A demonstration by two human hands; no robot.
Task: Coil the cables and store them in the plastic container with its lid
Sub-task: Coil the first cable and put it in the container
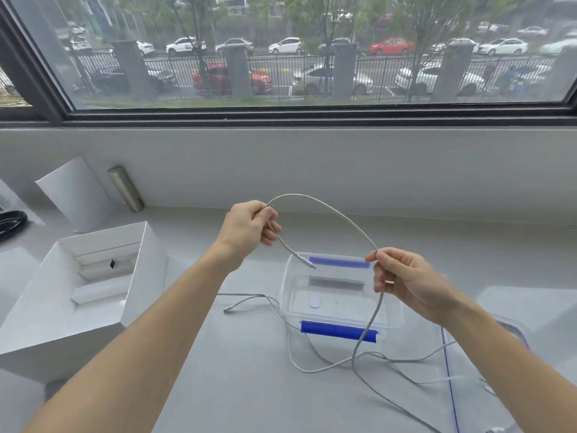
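A grey cable (324,209) arcs in the air between my hands. My left hand (249,225) grips it near one end, and the short tail with its plug hangs down toward the container. My right hand (402,281) pinches the same cable further along; from there it drops to the table and trails in loose loops. Below stands the clear plastic container (288,295) with blue clips, open and holding only a small white item. Its lid (512,331) lies at the right, partly hidden by my right arm. Another thin cable (246,303) lies on the table left of the container.
An open white cardboard box (37,335) sits at the left, with a white box lid (79,195) leaning behind it and a metal cylinder (126,189) by the wall. A black object (11,225) shows at the far left edge. A window sill wall runs behind.
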